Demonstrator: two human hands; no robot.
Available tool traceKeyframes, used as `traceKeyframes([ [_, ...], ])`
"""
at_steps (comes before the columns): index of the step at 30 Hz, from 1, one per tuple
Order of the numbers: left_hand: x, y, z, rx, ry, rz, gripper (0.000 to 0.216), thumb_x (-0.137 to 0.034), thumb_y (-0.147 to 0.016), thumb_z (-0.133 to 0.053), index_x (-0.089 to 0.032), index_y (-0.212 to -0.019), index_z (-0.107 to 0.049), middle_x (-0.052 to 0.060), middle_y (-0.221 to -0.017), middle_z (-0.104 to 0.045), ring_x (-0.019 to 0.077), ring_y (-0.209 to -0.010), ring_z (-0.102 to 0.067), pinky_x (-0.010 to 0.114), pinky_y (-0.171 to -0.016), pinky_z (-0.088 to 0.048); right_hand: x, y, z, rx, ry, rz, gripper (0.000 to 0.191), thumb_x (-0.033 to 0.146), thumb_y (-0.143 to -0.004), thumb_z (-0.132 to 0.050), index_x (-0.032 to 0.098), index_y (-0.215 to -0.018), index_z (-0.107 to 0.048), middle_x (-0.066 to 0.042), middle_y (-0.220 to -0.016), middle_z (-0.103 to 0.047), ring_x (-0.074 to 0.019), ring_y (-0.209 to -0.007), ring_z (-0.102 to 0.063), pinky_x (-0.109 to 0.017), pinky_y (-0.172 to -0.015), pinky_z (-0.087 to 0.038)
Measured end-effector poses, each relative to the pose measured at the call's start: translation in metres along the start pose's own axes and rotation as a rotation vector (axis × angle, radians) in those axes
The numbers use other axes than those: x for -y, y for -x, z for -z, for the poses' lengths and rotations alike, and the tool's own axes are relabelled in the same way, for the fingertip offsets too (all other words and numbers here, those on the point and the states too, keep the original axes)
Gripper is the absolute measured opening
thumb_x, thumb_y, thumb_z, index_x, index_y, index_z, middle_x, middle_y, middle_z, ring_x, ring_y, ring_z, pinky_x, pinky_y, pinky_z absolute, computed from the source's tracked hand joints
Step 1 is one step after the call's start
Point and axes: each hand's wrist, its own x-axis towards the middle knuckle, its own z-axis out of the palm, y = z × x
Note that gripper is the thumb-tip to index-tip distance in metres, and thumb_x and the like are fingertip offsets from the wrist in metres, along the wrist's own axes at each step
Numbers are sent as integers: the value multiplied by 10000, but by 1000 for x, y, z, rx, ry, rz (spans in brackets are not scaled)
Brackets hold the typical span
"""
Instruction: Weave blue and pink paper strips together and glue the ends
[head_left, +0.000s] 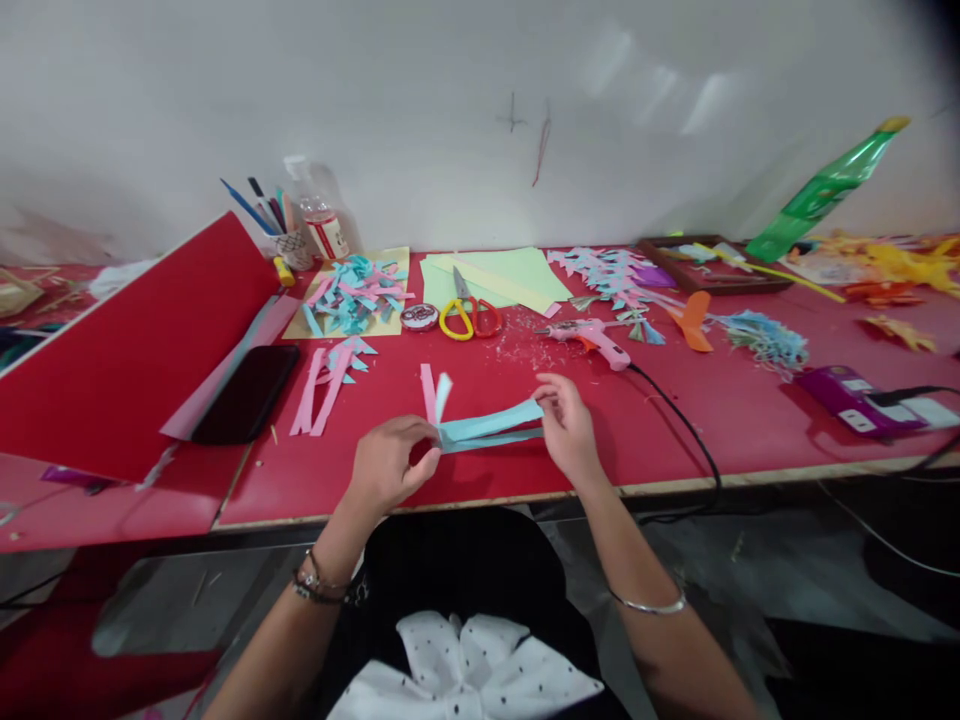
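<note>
Between my two hands stretches a folded light blue paper strip [487, 424], its two arms lying one above the other. My left hand [394, 462] pinches the strip's left end, where a pink paper strip [428, 392] and a short pale piece stick up beyond the fingers. At the other end, my right hand [568, 425] is closed on the tip of the upper blue arm. Just past the hands lie scissors [466, 312] with one yellow and one red handle. A pink glue gun [596, 338] rests to their right.
Pink strips [324, 390] and a pile of blue and pink paper pieces [356, 293] lie left. A black phone [247, 394] leans by a red board [142, 350]. Rightward are a cable [682, 420], a purple power strip [859, 400] and a tilted green bottle [829, 190].
</note>
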Motion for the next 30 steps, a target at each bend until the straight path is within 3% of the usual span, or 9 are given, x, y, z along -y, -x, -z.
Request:
traceKeyframes([
  [3,6,3,4,73,33,-83,286,-295,-775,-403,-182,-930,-615,50,-973,-651,181,-893,-595,283,-782,-452,-10,-2,2,-170,-182,-68,318,109,-682,-377,206,-975,-451,-24,-803,-525,-137,-718,-529,-309,-719,-454],
  [6,11,6,5,120,20,-119,278,-232,-776,-401,-195,-975,-592,40,-1035,-637,171,-955,-580,294,-847,-439,-14,-2,3,-231,-247,-89,295,115,-671,-397,213,-944,-450,-15,-799,-510,-131,-722,-519,-303,-716,-452],
  [13,17,15,5,151,-49,-178,390,-168,-742,-408,-204,-1113,-524,51,-1161,-585,188,-1045,-547,338,-885,-438,-9,0,0,-146,-44,-36,201,169,-732,-431,206,-912,-511,-33,-827,-527,-155,-776,-523,-325,-741,-437],
  [20,20,18,4,123,1,-223,308,-147,-785,-371,-176,-1002,-587,51,-1160,-591,164,-1077,-530,347,-938,-412,-4,-1,1,-35,106,59,154,140,-736,-416,197,-790,-548,-44,-835,-560,-166,-791,-542,-316,-717,-436],
  [30,19,17,3,108,-7,-217,301,-160,-801,-362,-174,-988,-598,52,-1154,-596,169,-1062,-542,365,-932,-417,-2,-1,1,8,174,62,158,144,-736,-424,201,-780,-565,-40,-832,-554,-163,-766,-538,-296,-669,-426],
])
